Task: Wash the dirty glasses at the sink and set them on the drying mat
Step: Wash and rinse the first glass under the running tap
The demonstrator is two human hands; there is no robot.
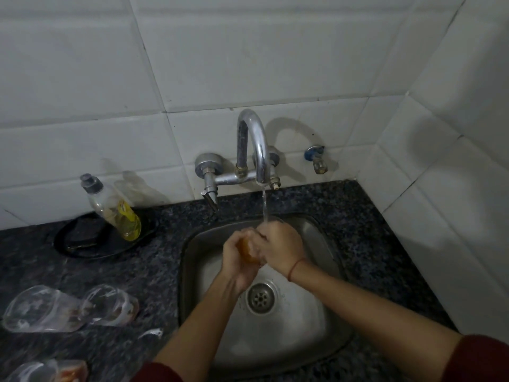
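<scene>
Over the steel sink (190, 271) both hands grip one clear glass (247, 250) with an orange-tinted base, mostly hidden by my fingers. My left hand (234, 264) cups it from the left. My right hand (278, 246) wraps it from the right, under the water stream (265, 208) running from the chrome tap (257, 144). Three more clear glasses stand on the dark counter to the left: one (41, 308), one (113, 304) beside it, and one (46, 372) cut off at the bottom edge.
A dish-soap bottle (115, 208) with yellow liquid leans on a black round tray (82, 244) behind the glasses. The drain (260, 297) lies below my hands. A blue wall valve (316, 158) sticks out right of the tap. White tiled walls close in behind and on the right.
</scene>
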